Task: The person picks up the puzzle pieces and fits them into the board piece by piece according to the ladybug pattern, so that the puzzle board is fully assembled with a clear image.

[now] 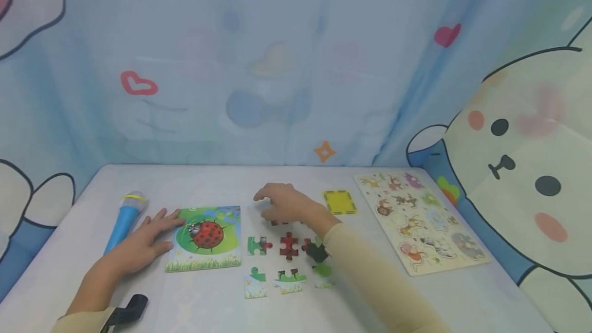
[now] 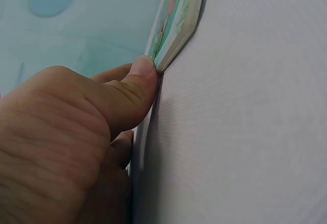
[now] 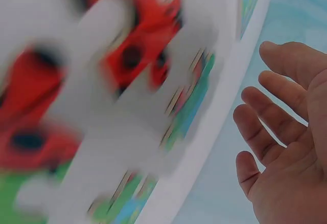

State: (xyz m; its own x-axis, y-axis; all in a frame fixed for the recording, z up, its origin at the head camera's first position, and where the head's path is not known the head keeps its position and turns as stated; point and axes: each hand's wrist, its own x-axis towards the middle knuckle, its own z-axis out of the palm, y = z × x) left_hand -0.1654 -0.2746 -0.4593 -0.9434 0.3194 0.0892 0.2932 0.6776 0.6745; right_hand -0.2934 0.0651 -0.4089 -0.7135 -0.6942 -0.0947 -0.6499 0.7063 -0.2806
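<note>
puzzle pieces [image 1: 288, 256] lie loose at the table's [image 1: 462, 297] 6 o'clock, the right hand [image 1: 287, 204] hovering just above them, fingers spread and holding nothing, while the left hand [image 1: 148, 240] lies flat at the ladybird board's [image 1: 205, 238] 9 o'clock edge, thumb pressing it, seemingly to steady it.

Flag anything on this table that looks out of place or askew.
Nothing is spilled or damaged. The loose jigsaw pieces lie scattered beside the ladybird puzzle board, out of any frame. A small black object sits among them, too unclear to identify.
</note>
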